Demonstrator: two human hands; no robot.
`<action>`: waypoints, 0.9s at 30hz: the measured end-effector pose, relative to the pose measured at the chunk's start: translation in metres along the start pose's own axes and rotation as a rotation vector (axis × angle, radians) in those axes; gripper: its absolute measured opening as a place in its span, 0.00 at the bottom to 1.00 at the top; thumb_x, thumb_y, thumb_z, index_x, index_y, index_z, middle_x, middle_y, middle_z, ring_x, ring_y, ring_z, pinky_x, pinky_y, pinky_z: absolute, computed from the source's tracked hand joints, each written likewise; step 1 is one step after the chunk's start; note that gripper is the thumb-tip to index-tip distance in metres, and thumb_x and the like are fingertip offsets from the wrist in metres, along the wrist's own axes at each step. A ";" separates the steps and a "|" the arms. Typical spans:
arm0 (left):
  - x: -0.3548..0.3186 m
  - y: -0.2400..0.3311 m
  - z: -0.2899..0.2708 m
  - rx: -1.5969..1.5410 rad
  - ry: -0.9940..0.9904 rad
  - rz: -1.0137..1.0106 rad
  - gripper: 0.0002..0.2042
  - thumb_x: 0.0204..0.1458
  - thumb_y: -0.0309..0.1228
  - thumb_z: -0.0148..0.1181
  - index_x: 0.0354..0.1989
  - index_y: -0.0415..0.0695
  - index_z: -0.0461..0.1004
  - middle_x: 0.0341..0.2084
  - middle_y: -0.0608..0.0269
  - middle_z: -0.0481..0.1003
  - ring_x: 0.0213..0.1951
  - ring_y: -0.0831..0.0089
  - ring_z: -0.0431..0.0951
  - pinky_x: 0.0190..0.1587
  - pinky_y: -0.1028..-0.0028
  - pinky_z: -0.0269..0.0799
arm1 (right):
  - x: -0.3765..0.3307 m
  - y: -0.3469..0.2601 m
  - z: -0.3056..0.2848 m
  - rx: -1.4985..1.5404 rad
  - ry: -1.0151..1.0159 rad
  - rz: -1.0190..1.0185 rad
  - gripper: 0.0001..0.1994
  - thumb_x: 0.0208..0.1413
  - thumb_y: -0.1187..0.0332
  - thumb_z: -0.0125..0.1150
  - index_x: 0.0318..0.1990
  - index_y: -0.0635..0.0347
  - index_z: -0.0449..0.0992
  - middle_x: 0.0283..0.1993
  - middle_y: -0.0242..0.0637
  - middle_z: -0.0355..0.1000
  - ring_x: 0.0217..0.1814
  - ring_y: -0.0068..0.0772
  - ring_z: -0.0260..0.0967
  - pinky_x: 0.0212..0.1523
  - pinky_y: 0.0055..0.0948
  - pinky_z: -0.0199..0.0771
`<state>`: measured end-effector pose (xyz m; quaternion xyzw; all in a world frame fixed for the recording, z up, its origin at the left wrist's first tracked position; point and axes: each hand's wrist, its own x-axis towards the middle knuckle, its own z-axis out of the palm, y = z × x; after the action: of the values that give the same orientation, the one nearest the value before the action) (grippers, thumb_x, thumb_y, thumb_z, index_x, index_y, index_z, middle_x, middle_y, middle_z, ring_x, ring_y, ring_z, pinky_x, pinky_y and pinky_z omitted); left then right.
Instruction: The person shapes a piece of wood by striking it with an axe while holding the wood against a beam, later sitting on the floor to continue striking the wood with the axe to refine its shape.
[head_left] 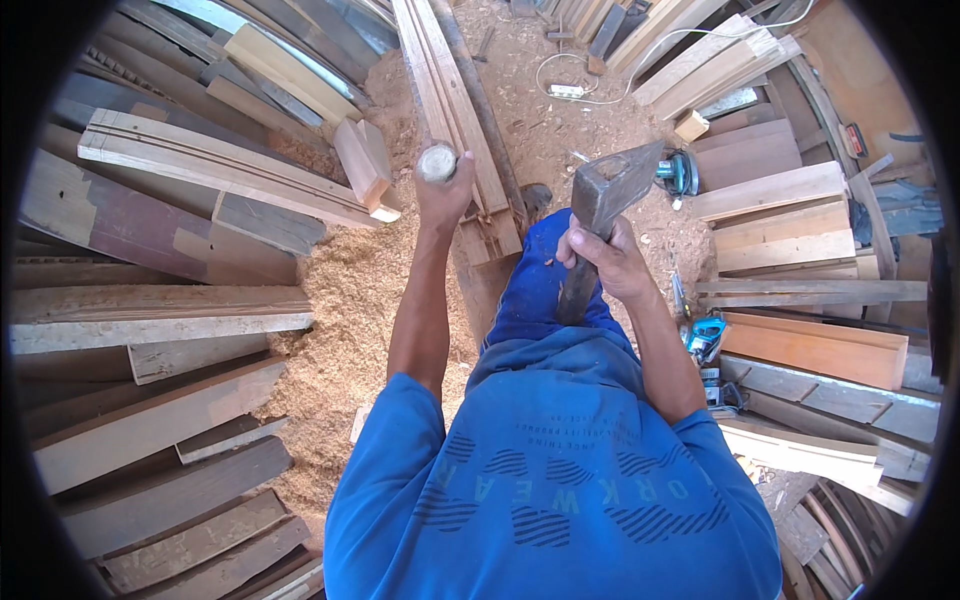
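Observation:
My left hand (445, 195) is closed round the handle of a chisel (436, 163), held upright so that its pale round end faces up. Its blade is hidden beneath the hand. Under it runs a long grooved wooden beam (458, 105), with a notch cut near its close end. In my right hand (615, 258) is a hatchet (608, 190), gripped by its wooden handle. The heavy dark head is raised above my thigh, right of the beam and apart from the chisel.
Stacked boards (160, 320) line the left side, with a grooved timber (220, 165) among them. More planks (780, 220) lie right, near a teal power tool (680, 173) and another teal tool (706, 338). Wood shavings (350, 290) cover the floor. A white power strip (567, 91) trails a cable.

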<state>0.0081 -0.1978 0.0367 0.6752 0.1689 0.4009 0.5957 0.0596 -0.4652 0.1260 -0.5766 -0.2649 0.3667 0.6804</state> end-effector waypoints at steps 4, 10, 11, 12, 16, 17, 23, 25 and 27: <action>-0.005 0.016 0.003 -0.063 -0.034 -0.045 0.08 0.53 0.20 0.62 0.32 0.43 0.67 0.21 0.71 0.69 0.24 0.84 0.70 0.26 0.78 0.67 | 0.000 -0.001 -0.002 0.031 0.008 -0.012 0.14 0.59 0.60 0.66 0.40 0.60 0.70 0.29 0.38 0.74 0.30 0.25 0.69 0.34 0.28 0.70; -0.005 0.015 -0.003 -0.117 -0.100 -0.048 0.08 0.52 0.19 0.61 0.32 0.43 0.68 0.21 0.71 0.70 0.23 0.84 0.71 0.25 0.78 0.67 | 0.001 0.000 -0.002 0.030 0.009 -0.008 0.14 0.59 0.60 0.66 0.40 0.60 0.70 0.29 0.38 0.73 0.30 0.25 0.69 0.34 0.28 0.70; -0.006 0.014 -0.003 -0.117 -0.101 -0.049 0.08 0.52 0.19 0.61 0.32 0.43 0.68 0.21 0.71 0.70 0.23 0.84 0.71 0.25 0.78 0.67 | 0.000 0.001 -0.002 0.027 0.008 -0.008 0.14 0.59 0.60 0.66 0.40 0.61 0.70 0.29 0.38 0.74 0.30 0.25 0.69 0.34 0.28 0.70; -0.007 0.013 -0.002 -0.132 -0.122 -0.069 0.08 0.52 0.19 0.61 0.32 0.43 0.68 0.21 0.71 0.70 0.23 0.84 0.71 0.24 0.78 0.67 | 0.000 0.001 -0.002 0.028 0.009 -0.007 0.14 0.59 0.60 0.66 0.40 0.61 0.70 0.29 0.38 0.74 0.30 0.25 0.69 0.34 0.28 0.70; -0.011 0.011 -0.005 -0.158 -0.189 -0.118 0.07 0.51 0.19 0.62 0.32 0.43 0.69 0.23 0.69 0.72 0.25 0.82 0.74 0.27 0.77 0.70 | 0.000 -0.001 -0.002 0.009 0.030 -0.028 0.13 0.60 0.61 0.64 0.39 0.61 0.70 0.29 0.37 0.74 0.30 0.24 0.69 0.35 0.28 0.70; -0.015 0.009 -0.005 -0.160 -0.189 -0.118 0.07 0.51 0.19 0.62 0.32 0.43 0.69 0.23 0.69 0.72 0.25 0.82 0.74 0.27 0.77 0.70 | -0.001 -0.001 0.000 -0.004 0.049 -0.043 0.13 0.60 0.61 0.64 0.39 0.61 0.71 0.28 0.37 0.74 0.29 0.24 0.69 0.34 0.28 0.70; -0.037 0.004 -0.001 -0.040 -0.255 -0.103 0.08 0.49 0.20 0.64 0.34 0.43 0.72 0.25 0.71 0.74 0.31 0.82 0.74 0.34 0.77 0.71 | -0.005 -0.046 0.024 -0.257 0.177 -0.140 0.09 0.59 0.67 0.65 0.33 0.65 0.76 0.28 0.33 0.75 0.29 0.23 0.71 0.33 0.28 0.75; -0.033 0.010 -0.001 -0.060 -0.299 -0.123 0.07 0.48 0.20 0.63 0.34 0.42 0.73 0.25 0.72 0.74 0.30 0.82 0.74 0.33 0.77 0.71 | 0.007 -0.080 0.044 -0.301 0.221 -0.336 0.10 0.60 0.66 0.63 0.32 0.65 0.76 0.28 0.34 0.75 0.28 0.23 0.72 0.30 0.26 0.73; -0.030 0.008 -0.005 -0.038 -0.312 -0.089 0.07 0.48 0.20 0.63 0.35 0.42 0.73 0.26 0.71 0.74 0.30 0.82 0.74 0.33 0.77 0.71 | 0.024 -0.098 0.057 -0.352 0.266 -0.542 0.12 0.61 0.64 0.60 0.32 0.66 0.75 0.28 0.35 0.76 0.28 0.23 0.72 0.27 0.25 0.70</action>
<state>-0.0164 -0.2182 0.0341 0.7096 0.0965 0.2677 0.6446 0.0476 -0.4186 0.2313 -0.6364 -0.3767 0.0432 0.6717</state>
